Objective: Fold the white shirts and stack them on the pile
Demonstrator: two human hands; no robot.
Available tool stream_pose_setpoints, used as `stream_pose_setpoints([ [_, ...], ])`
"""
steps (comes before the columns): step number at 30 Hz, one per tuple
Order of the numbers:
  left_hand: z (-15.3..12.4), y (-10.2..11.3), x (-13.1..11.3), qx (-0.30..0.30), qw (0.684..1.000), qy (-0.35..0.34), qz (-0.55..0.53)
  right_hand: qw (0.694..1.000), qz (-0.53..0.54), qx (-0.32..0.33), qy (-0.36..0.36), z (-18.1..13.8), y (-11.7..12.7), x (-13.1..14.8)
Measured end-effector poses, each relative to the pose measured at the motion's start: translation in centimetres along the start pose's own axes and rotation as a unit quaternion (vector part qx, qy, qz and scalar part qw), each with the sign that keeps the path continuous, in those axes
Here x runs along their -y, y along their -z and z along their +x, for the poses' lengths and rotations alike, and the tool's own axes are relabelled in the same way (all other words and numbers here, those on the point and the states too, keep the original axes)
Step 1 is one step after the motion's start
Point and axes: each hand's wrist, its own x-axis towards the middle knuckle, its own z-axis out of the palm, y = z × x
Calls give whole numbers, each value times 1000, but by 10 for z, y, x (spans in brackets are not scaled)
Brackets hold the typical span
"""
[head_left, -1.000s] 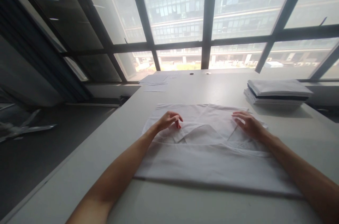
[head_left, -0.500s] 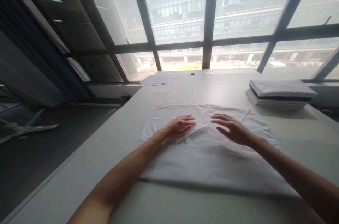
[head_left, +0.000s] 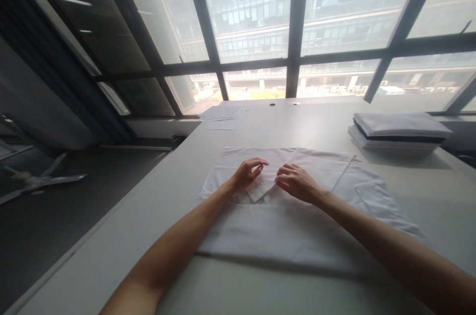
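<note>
A white cloth garment [head_left: 282, 233], partly folded, lies spread on the table in front of me; its exact kind I cannot make out. My left hand [head_left: 250, 173] is over its middle, fingers curved and thumb held apart, with nothing between them. To the right, my right hand [head_left: 297, 182] has its fingers curled together at the edge of a pointed flap [head_left: 260, 189] of the same cloth. That flap lies between the two hands. A wide fold runs across the near side of the garment.
On the right of the white table [head_left: 208, 285] is a stack of folded white cloth [head_left: 401, 129] with a dark layer in it. Several paper sheets [head_left: 219, 119] lie at the far left. Tall windows [head_left: 253, 12] stand behind, and a dark curtain [head_left: 74, 92] hangs at left.
My right hand has moved left and down, and its spread fingers have curled in at the flap. The left hand has lifted slightly, its thumb now apart from the fingers.
</note>
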Motion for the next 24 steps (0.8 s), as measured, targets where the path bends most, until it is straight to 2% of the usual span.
stream_pose_setpoints([
  [4,0,3,-1,-20,999,26,-14,994,9,-24,-106,6,-8,-8],
  [8,-2,3,0,-22,999,24,-29,966,57,-49,-246,11,-19,-22],
  [10,-2,2,0,-1,999,-3,-34,951,63,-44,-299,16,-22,-26],
  [13,-3,1,2,51,996,-69,-3,940,61,-22,-334,23,-22,-30],
  [16,-4,-1,9,92,988,-107,69,938,55,-11,-341,28,-19,-29],
  [19,-5,-1,16,131,977,-111,127,946,28,-49,-320,28,-16,-24],
  [21,-5,-1,18,160,971,-93,152,963,23,-64,-259,25,-14,-16],
  [24,-6,0,16,223,956,-21,191,987,30,-13,-160,17,-14,-6],
])
